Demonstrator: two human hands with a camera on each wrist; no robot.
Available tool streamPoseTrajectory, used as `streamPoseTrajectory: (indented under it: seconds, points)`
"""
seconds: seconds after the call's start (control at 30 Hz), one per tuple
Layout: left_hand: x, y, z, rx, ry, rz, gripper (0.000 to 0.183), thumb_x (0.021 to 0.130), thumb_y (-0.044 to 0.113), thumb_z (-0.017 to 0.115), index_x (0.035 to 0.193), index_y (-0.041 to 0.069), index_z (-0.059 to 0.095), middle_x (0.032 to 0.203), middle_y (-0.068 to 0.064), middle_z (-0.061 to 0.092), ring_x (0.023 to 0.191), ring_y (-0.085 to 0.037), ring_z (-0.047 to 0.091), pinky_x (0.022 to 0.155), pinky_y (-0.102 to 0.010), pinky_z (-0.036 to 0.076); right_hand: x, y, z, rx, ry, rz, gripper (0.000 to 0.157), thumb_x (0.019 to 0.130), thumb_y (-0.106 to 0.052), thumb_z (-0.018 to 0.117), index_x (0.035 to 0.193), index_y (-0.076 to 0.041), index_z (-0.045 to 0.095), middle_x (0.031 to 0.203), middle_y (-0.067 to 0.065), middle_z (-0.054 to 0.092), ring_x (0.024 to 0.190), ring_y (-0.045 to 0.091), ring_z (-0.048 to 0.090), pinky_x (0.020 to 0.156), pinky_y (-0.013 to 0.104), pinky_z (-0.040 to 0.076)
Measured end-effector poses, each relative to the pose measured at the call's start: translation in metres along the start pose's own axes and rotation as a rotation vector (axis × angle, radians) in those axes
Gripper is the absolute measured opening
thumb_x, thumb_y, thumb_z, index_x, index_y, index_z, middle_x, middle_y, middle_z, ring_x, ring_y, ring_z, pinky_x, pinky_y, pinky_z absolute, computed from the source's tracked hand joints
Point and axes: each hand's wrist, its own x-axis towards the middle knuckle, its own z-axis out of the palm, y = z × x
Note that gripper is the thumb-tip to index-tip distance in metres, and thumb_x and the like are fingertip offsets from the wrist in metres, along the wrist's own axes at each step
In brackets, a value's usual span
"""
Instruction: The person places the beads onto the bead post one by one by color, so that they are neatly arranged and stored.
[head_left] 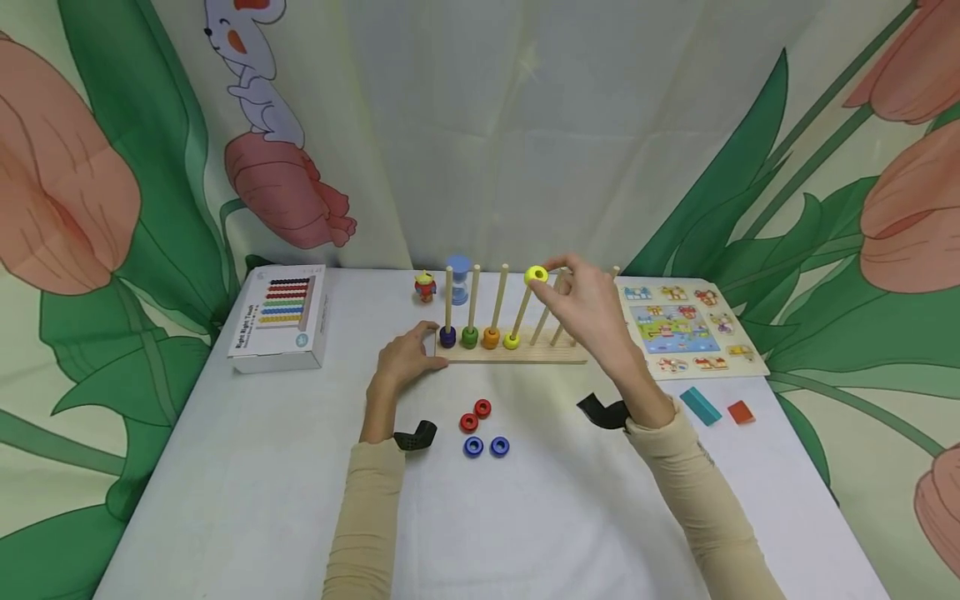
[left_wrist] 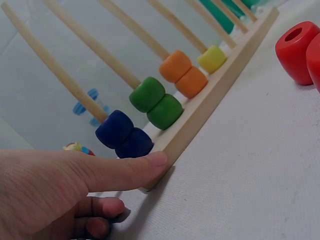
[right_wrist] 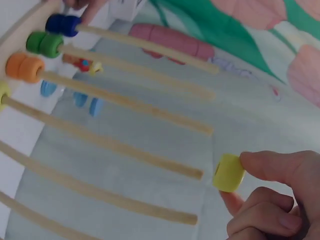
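Observation:
A wooden peg rack (head_left: 517, 356) stands across the table with a row of upright pegs. Its first three pegs from the left carry two dark blue beads (left_wrist: 115, 129), two green beads (left_wrist: 165, 111) and two orange beads (left_wrist: 191, 82). One yellow bead (left_wrist: 212, 59) sits at the foot of the fourth peg. My left hand (head_left: 405, 357) holds the rack's left end, thumb along the front of the base. Between thumb and fingertip, my right hand (head_left: 588, 304) pinches another yellow bead (right_wrist: 229, 173), right at the top of the fourth peg (right_wrist: 190, 171).
Two red beads (head_left: 468, 422) and two blue beads (head_left: 473, 447) lie in front of the rack. Behind it are a blue sand timer (head_left: 458, 279) and a small figurine (head_left: 425, 287). A white box (head_left: 279, 319) stands left; a picture board (head_left: 738, 333) and two blocks (head_left: 701, 406) lie right.

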Motion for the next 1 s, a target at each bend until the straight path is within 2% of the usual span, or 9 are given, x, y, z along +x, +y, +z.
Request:
streamPoseTrajectory:
  seconds: [0.1, 0.3, 0.37, 0.4, 0.53, 0.6, 0.63, 0.83, 1.0]
  points:
    - [0.0, 0.0, 0.001, -0.002, -0.002, 0.003, 0.071, 0.076, 0.043, 0.077, 0.137, 0.021, 0.047, 0.082, -0.003, 0.058, 0.068, -0.02, 0.05, 0.062, -0.034, 0.035, 0.014, 0.001, -0.004, -0.037, 0.038, -0.006, 0.038, 0.09, -0.035, 0.062, 0.114, -0.006, 0.06, 0.052, 0.004, 0.046, 0.041, 0.019, 0.038, 0.041, 0.031, 0.028]
    - [0.001, 0.0, 0.002, -0.014, 0.0, 0.006, 0.072, 0.076, 0.044, 0.077, 0.138, 0.022, 0.046, 0.083, -0.003, 0.058, 0.069, -0.021, 0.051, 0.063, -0.035, 0.035, 0.024, 0.008, 0.002, -0.072, 0.031, -0.004, 0.035, 0.09, -0.034, 0.062, 0.112, -0.006, 0.062, 0.049, 0.004, 0.046, 0.04, 0.019, 0.039, 0.039, 0.03, 0.027]
    - [0.001, 0.0, 0.002, -0.014, 0.004, 0.004, 0.072, 0.076, 0.044, 0.077, 0.138, 0.022, 0.046, 0.083, -0.003, 0.058, 0.069, -0.021, 0.051, 0.064, -0.035, 0.035, 0.022, 0.01, 0.005, -0.036, 0.064, -0.014, 0.036, 0.09, -0.034, 0.062, 0.113, -0.006, 0.062, 0.049, 0.005, 0.045, 0.04, 0.02, 0.038, 0.039, 0.032, 0.027]
    - [0.001, -0.001, 0.001, -0.014, 0.006, 0.002, 0.072, 0.076, 0.044, 0.077, 0.138, 0.022, 0.046, 0.083, -0.004, 0.058, 0.069, -0.021, 0.051, 0.064, -0.035, 0.035, 0.02, 0.011, 0.007, -0.007, 0.086, -0.019, 0.036, 0.091, -0.034, 0.063, 0.113, -0.006, 0.062, 0.049, 0.005, 0.045, 0.04, 0.021, 0.039, 0.046, 0.032, 0.036]
    - [0.001, -0.002, 0.0, -0.013, 0.002, -0.005, 0.072, 0.076, 0.044, 0.077, 0.137, 0.022, 0.046, 0.083, -0.004, 0.058, 0.07, -0.022, 0.051, 0.064, -0.035, 0.035, -0.002, 0.022, 0.025, 0.106, 0.124, -0.022, 0.033, 0.09, -0.032, 0.065, 0.112, -0.008, 0.062, 0.049, 0.005, 0.043, 0.039, 0.02, 0.037, 0.045, 0.033, 0.036]
    - [0.001, -0.002, -0.001, -0.012, 0.003, -0.006, 0.072, 0.076, 0.043, 0.077, 0.137, 0.022, 0.047, 0.083, -0.004, 0.058, 0.069, -0.022, 0.051, 0.064, -0.035, 0.035, -0.016, 0.03, 0.041, 0.141, 0.071, -0.008, 0.03, 0.089, -0.028, 0.067, 0.109, -0.008, 0.063, 0.048, 0.003, 0.043, 0.038, 0.017, 0.037, 0.043, 0.03, 0.035]
    - [0.001, -0.002, -0.001, -0.011, 0.003, -0.007, 0.072, 0.076, 0.043, 0.077, 0.137, 0.022, 0.047, 0.083, -0.004, 0.058, 0.069, -0.021, 0.051, 0.063, -0.035, 0.035, -0.023, 0.035, 0.05, 0.146, 0.035, 0.004, 0.028, 0.088, -0.026, 0.068, 0.108, -0.007, 0.064, 0.048, 0.002, 0.043, 0.038, 0.015, 0.035, 0.037, 0.03, 0.025]
    - [0.0, -0.002, -0.001, -0.019, 0.004, -0.009, 0.071, 0.076, 0.043, 0.077, 0.137, 0.021, 0.047, 0.083, -0.004, 0.058, 0.07, -0.022, 0.05, 0.064, -0.035, 0.034, -0.055, 0.06, 0.1, 0.133, -0.216, 0.073, 0.027, 0.084, -0.022, 0.073, 0.105, -0.006, 0.066, 0.047, -0.003, 0.041, 0.041, 0.009, 0.034, 0.041, 0.025, 0.026]
    - [0.001, 0.0, 0.0, -0.011, 0.0, -0.011, 0.072, 0.076, 0.043, 0.077, 0.138, 0.022, 0.046, 0.083, -0.004, 0.057, 0.07, -0.021, 0.05, 0.064, -0.035, 0.034, -0.07, 0.07, 0.122, 0.104, -0.407, 0.028, 0.031, 0.082, -0.022, 0.075, 0.109, -0.013, 0.064, 0.047, -0.006, 0.04, 0.041, 0.007, 0.034, 0.042, 0.024, 0.027]
